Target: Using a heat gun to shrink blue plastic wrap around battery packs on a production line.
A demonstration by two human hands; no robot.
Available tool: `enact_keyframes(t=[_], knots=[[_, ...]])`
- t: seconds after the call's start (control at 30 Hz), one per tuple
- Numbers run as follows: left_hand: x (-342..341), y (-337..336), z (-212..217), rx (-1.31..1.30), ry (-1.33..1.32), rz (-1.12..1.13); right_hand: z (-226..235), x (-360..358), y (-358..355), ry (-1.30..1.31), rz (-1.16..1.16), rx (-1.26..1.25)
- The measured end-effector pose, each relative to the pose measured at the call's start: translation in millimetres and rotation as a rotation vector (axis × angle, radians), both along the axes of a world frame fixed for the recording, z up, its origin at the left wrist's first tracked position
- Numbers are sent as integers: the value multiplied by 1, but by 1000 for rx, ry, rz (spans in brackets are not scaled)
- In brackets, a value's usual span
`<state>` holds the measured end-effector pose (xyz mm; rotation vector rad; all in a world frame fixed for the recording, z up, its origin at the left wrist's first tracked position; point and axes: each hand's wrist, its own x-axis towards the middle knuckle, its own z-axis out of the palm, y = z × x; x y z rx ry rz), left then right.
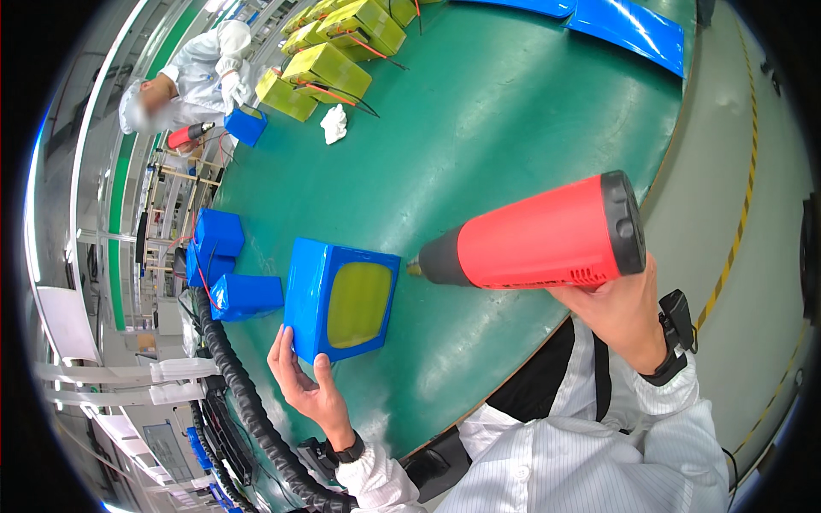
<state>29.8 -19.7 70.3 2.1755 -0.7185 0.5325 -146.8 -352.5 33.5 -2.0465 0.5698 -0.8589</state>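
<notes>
A battery pack in blue shrink film (310, 295) stands on the green table in front of me, its nearer face showing a yellow-green area framed by the film. At its lower left corner is my left hand (310, 389), fingers apart, fingertips touching or very near the film and not wrapped round it. My right hand (620, 312) is closed round the handle of a red and black heat gun (534, 235); most of the grip is hidden. The gun's metal nozzle points left at the pack's right side, a short gap away.
More blue-wrapped packs (246, 295) sit left of mine. Yellow packs with red and black leads (329, 73) line the far side, near a crumpled white cloth (334, 124). Blue sheets (629, 32) lie far right. A co-worker (201, 73) holds another heat gun. A black corrugated hose (235, 376) runs along the left edge.
</notes>
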Motion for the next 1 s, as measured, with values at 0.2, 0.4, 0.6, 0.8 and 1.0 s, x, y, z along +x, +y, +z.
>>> enact_keyframes(t=[0.2,0.4,0.6,0.8,1.0], knots=[[-1,2,-1,-32,13,5,-3,1,1,-26,22,46],[-8,0,-1,-37,23,30,0,-1,1,-21,12,103],[-13,-1,-2,-18,17,65,3,6,-1,-95,-52,50],[-17,-4,-1,-49,27,80,7,5,1,62,23,57],[-23,-8,0,-11,11,105,6,8,1,21,3,77]])
